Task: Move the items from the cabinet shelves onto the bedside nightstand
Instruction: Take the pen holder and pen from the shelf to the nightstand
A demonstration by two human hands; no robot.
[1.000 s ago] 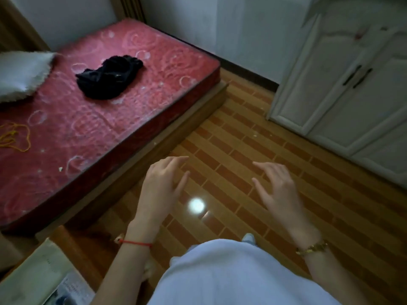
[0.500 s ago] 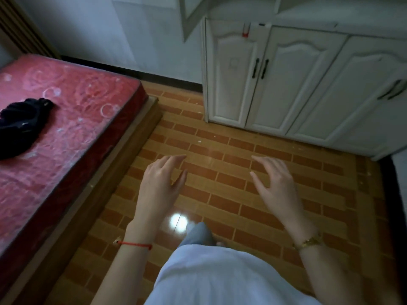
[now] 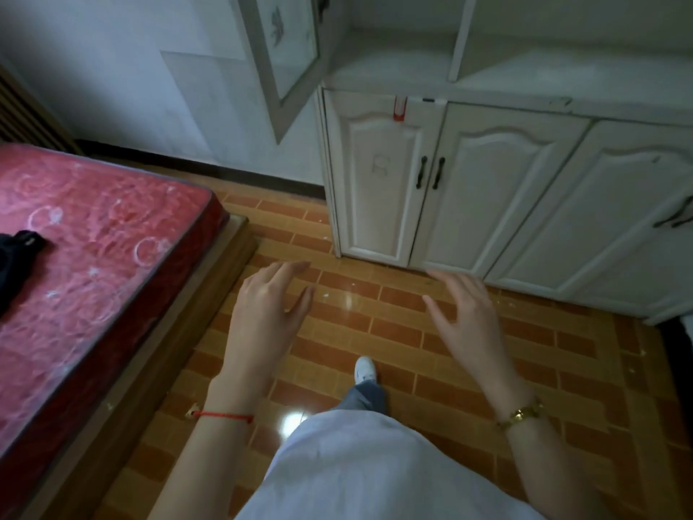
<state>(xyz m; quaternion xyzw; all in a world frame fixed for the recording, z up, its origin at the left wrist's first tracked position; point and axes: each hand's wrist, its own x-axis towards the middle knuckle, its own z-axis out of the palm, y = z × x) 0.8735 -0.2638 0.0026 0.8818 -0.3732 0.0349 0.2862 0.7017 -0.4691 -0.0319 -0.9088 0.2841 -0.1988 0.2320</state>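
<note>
A white cabinet (image 3: 487,204) stands ahead at the right, its lower doors shut. Above them an open shelf (image 3: 393,65) shows a bare white surface, and a glazed upper door (image 3: 288,54) hangs open to the left. No items are visible on the shelf part in view. My left hand (image 3: 266,317) and my right hand (image 3: 468,320) float palm down over the tiled floor in front of the cabinet, fingers spread, holding nothing. The nightstand is out of view.
A red mattress (image 3: 93,264) on a wooden bed frame (image 3: 210,294) fills the left side, with a black garment (image 3: 15,257) on it. Orange brick-pattern floor (image 3: 375,332) lies between bed and cabinet. My white shoe (image 3: 364,369) steps forward.
The view has swung right from the bed toward the cabinet and come closer, bringing the open shelf and upper door into sight. Both hands stay open and empty.
</note>
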